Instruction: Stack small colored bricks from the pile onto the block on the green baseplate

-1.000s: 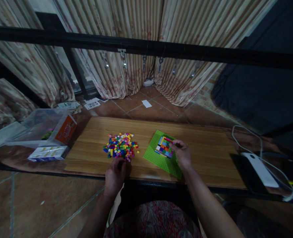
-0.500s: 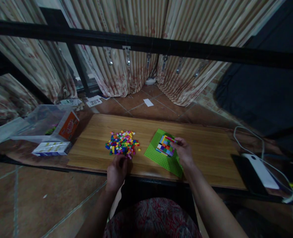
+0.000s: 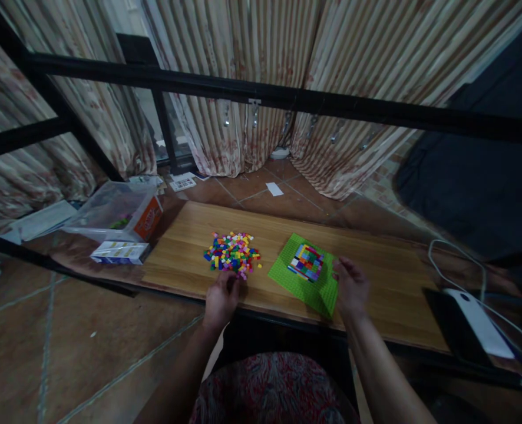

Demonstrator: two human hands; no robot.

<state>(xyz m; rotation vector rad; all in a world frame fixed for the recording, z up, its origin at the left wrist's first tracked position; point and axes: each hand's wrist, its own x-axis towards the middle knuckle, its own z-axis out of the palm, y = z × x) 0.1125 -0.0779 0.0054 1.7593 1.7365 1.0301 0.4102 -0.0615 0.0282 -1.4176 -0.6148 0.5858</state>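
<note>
"Bricks (image 3: 232, 253), loose ones, lie heaped left of the frame's centre. How would they handle?"

"Likely light, stiff and hard to break, though small and smooth enough to slip. Opposite side walls, pinched between thumb and forefinger, look the best hold."

"And the green baseplate (image 3: 283, 277), right of centre?"

"Probably thin and light; its bare rim is the place to steady it, clear of the multicoloured brick panel (image 3: 306, 262) on it."

"How is the left hand (image 3: 221, 297) posed?"

"Palm down at the heap's lower edge, fingers curled inward. Whether they grasp a brick cannot be told."

"The right hand (image 3: 352, 285)?"

"At the baseplate's right edge, apart from the panel, fingers bent, thumb near the forefinger. Anything pinched there is too small to make out. Both forearms (image 3: 380, 359) slant up from the bottom of the frame."
</note>
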